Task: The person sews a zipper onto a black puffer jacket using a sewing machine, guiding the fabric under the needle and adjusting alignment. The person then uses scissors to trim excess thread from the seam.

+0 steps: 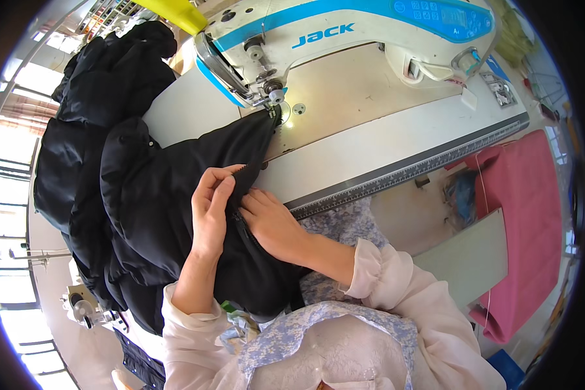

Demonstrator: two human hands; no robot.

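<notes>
A black padded jacket (169,175) spreads over the left of the sewing table and down across my lap. One pointed corner of it lies beneath the presser foot (272,112) of a white and blue sewing machine (364,49). My left hand (211,205) pinches the jacket's edge between thumb and fingers, by a dark zipper strip (239,224). Close beside it, my right hand (270,224) grips the same edge with bent fingers; its fingertips are partly hidden by the cloth. A small light shines on the plate at the needle.
A ruler strip (409,174) runs along the table's front edge. Pink cloth (523,227) hangs at the right, next to a pale grey board (468,257). Something yellow (175,13) stands behind the machine head. More machine parts (81,305) show at the lower left.
</notes>
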